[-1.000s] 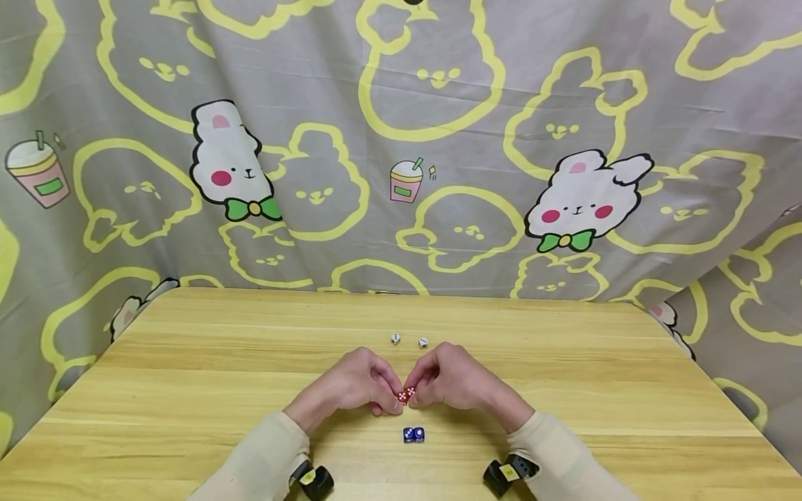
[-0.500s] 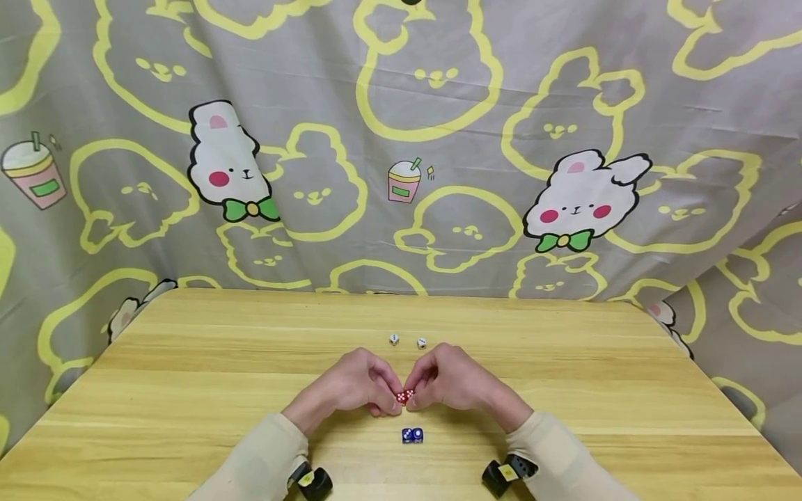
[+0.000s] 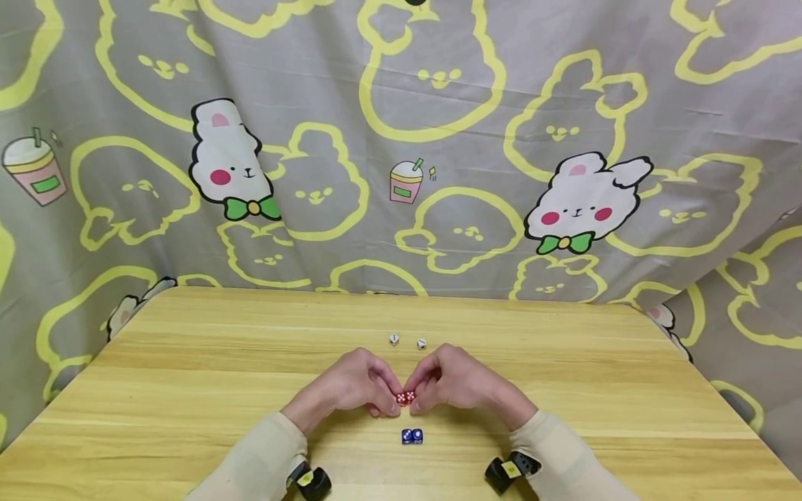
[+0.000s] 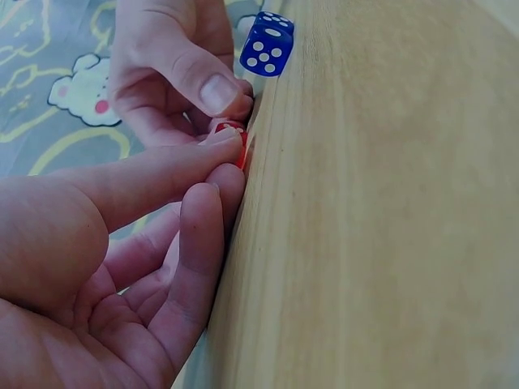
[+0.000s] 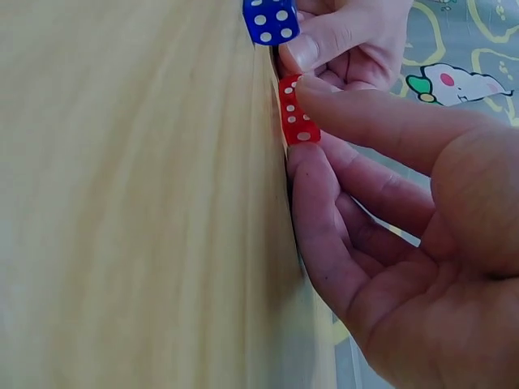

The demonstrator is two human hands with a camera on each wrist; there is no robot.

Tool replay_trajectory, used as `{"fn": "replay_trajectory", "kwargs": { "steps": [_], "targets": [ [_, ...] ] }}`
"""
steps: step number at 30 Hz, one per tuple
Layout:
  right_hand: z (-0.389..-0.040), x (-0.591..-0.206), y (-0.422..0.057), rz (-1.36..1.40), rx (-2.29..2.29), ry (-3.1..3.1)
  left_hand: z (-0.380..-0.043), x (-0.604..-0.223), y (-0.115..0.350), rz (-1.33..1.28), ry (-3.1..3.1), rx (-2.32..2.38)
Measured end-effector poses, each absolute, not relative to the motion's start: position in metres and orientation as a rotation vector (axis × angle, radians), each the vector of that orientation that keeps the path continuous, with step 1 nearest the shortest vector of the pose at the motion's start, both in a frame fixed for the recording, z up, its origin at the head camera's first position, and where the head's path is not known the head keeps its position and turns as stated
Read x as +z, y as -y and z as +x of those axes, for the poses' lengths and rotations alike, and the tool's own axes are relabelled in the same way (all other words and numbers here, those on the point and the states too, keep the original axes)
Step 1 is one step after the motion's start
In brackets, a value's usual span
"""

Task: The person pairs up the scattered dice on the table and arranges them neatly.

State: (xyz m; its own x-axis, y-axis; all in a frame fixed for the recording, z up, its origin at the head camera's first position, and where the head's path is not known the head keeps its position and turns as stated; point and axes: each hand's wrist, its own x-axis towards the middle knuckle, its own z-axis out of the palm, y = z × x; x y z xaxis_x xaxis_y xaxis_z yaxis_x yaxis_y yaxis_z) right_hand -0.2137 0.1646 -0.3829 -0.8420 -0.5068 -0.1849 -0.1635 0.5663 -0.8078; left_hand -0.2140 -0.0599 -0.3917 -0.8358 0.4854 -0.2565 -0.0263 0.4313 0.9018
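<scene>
1. Nearest: beige sleeves (image 3: 250, 463) and black wrist cameras (image 3: 313, 483), about 8 and 4 o'clock from the red dice (image 3: 401, 399); cameras presumably angled to watch the fingertips.
2. At 6 o'clock: blue dice (image 3: 412, 437), two, touching side by side on the table (image 3: 207, 390); the spot probably keeps them clear of the fingers.
3. Left hand (image 3: 357, 379), 10 o'clock, pinches the left red die between thumb and finger. Right hand (image 3: 451, 379), 2 o'clock, mirrors it on the right red die. Outer grips likely leave inner faces free to meet; the pair seems to touch. Resting or lifted: cannot tell.
4. Around 12 o'clock: white dice (image 3: 393, 339), two, standing apart, unheld.
5. Farthest, 12 o'clock: patterned curtain (image 3: 351, 90), likely just backdrop.
</scene>
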Motion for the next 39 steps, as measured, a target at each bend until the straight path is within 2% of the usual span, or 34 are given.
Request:
{"fn": "replay_trajectory", "kwargs": {
  "steps": [39],
  "targets": [
    [-0.2188, -0.3863, -0.174, -0.517, -1.267, -2.291, -0.215, -0.3927, 0.0598, 0.386, -2.184, 1.422]
  ]
}}
